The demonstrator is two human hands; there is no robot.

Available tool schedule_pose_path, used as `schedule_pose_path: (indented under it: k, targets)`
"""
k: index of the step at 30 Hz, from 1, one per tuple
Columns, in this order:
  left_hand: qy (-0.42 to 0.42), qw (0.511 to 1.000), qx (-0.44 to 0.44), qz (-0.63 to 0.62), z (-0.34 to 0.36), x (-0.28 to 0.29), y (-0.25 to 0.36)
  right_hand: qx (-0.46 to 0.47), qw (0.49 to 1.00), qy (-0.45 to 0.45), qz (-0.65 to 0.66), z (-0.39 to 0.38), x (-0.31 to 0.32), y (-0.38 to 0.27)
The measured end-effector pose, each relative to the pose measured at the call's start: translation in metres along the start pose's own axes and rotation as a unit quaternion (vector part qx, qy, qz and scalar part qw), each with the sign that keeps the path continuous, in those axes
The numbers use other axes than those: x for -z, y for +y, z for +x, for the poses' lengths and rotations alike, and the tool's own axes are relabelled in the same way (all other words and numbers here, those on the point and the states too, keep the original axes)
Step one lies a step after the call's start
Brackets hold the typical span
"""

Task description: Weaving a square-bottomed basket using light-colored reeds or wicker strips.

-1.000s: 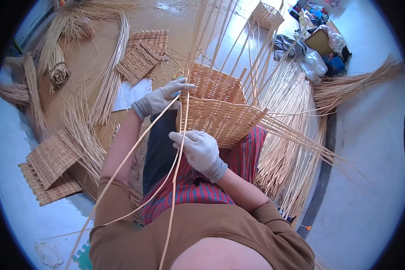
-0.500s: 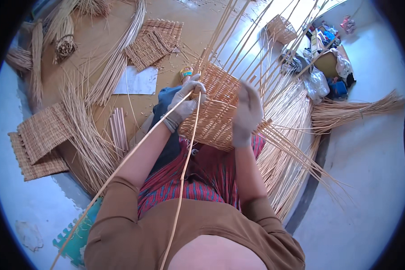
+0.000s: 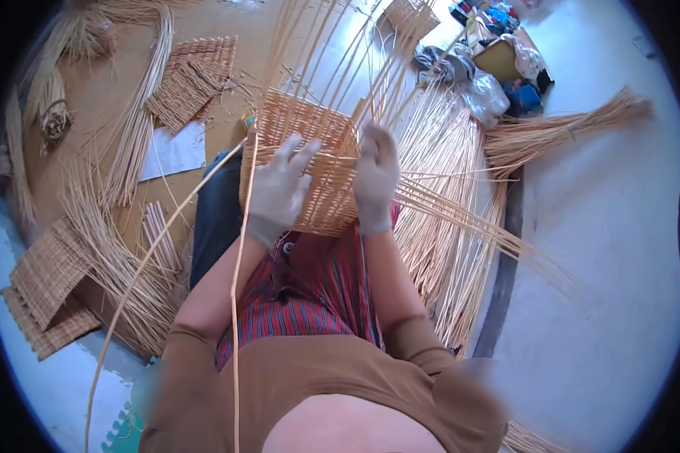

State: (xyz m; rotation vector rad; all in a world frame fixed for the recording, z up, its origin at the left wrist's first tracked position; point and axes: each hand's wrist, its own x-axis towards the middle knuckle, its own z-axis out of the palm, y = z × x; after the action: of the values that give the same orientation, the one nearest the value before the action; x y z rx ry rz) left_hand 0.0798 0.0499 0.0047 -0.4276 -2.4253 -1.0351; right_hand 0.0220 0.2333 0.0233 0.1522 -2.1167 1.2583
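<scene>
While the left hand point(image 3: 277, 192) is spread at the basket point(image 3: 329, 192), I'd press evenly. Whether the right hand point(image 3: 375, 177) grips, I can't tell.

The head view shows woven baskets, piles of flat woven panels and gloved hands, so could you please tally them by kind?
Woven baskets: 2, the near basket and the far basket
Piles of flat woven panels: 2, the upper pile and the lower pile
Gloved hands: 2, the left hand and the right hand
Total: 6
</scene>
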Motion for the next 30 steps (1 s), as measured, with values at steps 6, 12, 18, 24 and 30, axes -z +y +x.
schedule_pose_path:
  k: [6,12,18,24,30]
  targets:
    - [-0.084,0.979,0.000,0.188,0.009,-0.031,-0.001,0.076,0.987,-0.015,0.140,0.045,0.020,0.000]
    - [-0.054,0.985,-0.122,0.107,0.031,-0.054,0.047,-0.085,0.993,0.060,-0.064,-0.022,0.090,0.023]
    - [-0.146,0.952,-0.066,0.261,0.028,-0.106,0.046,0.117,0.892,0.100,-0.425,0.021,0.072,0.035]
    - [-0.052,0.992,-0.087,-0.073,0.019,-0.072,0.046,0.031,0.960,0.075,-0.267,-0.004,0.069,0.042]
    - [0.136,0.983,0.019,0.125,-0.034,0.012,-0.038,-0.083,0.976,-0.142,0.144,-0.014,-0.017,-0.083]
